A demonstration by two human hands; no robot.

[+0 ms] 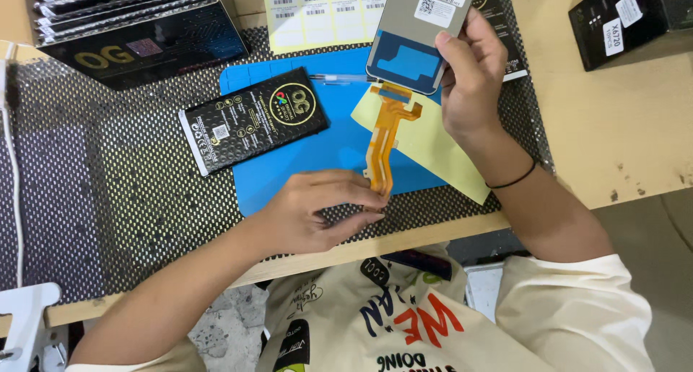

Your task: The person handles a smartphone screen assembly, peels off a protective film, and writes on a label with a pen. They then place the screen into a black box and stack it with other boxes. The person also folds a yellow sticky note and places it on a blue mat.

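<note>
My right hand holds up a grey phone screen panel, back side facing me, with a blue patch and white barcode stickers on it. An orange flex ribbon hangs down from the panel's lower edge. My left hand pinches the lower end of that ribbon between thumb and fingers, just above the table's front edge. Under the ribbon lies a yellow sheet on a blue work mat.
A black flat package lies on the blue mat's left part. A black box of similar packs stands at the back left, a sheet of barcode labels at the back, a black box far right. Perforated mesh mat covers the wooden table.
</note>
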